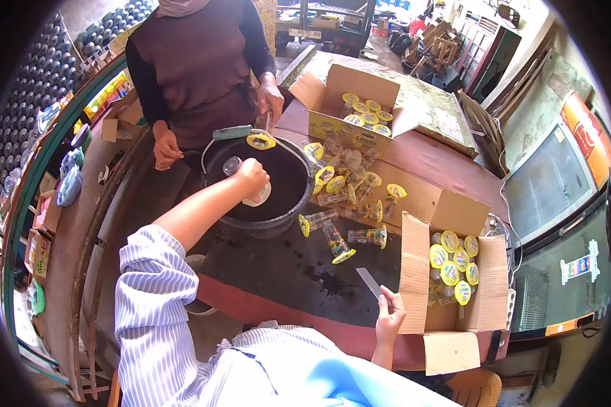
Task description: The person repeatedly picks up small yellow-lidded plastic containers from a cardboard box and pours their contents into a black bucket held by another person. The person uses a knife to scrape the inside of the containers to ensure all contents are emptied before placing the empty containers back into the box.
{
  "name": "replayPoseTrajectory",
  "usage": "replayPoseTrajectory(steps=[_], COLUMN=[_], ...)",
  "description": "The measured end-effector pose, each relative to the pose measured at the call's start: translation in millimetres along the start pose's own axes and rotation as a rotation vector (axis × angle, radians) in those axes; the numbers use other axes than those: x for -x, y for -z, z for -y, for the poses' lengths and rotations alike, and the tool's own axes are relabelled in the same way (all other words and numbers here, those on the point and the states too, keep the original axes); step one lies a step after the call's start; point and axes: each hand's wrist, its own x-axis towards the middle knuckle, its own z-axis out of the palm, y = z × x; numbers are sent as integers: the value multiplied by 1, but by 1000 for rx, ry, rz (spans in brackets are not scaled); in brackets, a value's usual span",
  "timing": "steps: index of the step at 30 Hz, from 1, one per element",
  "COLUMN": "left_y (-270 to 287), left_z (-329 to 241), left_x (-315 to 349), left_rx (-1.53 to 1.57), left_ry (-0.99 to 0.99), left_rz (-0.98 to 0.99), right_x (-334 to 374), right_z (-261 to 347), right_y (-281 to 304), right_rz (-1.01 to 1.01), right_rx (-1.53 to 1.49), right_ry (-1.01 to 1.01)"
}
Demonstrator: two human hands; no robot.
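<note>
My left hand (252,178) is closed round a clear plastic container (232,165) with a whitish round end, over the open mouth of a dark bucket (265,224). In my right hand (390,316), near the table's front edge, is a flat grey strip (369,283), pinched between thumb and fingers. Several clear containers with yellow lids (335,243) and colourful contents lie scattered right of the bucket. Across from me a co-worker's hand (270,98) holds a clear container above a yellow lid (261,141) at the bucket's far rim. Their other hand (166,148) hangs left of the bucket.
An open carton (414,271) of yellow-lidded containers stands at the right, flaps spread. Another full carton (349,132) sits farther back. Wet spots mark the dark mat (278,278). The bucket's handle grip (231,132) rests across its far side. A glass-fronted cabinet (557,183) is far right.
</note>
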Motion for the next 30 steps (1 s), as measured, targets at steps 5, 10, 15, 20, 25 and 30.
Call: replayPoseTrajectory(steps=[5, 10, 15, 20, 25, 30], left_y=[0, 3, -16, -4, -40, -33], left_z=[13, 18, 23, 25, -15, -20], left_x=[6, 9, 3, 11, 8, 23], left_rx=[-67, 64, 413, 766, 691, 793], left_ry=[2, 111, 229, 370, 199, 330], left_rz=[107, 189, 99, 12, 207, 13], right_x=[-2, 1, 1, 0, -1, 6], right_z=[0, 3, 11, 10, 22, 17], right_y=[0, -2, -4, -4, -7, -3], right_rz=[-13, 7, 31, 3, -12, 4], right_rx=[6, 51, 82, 70, 117, 113], right_ry=[30, 29, 54, 64, 93, 24])
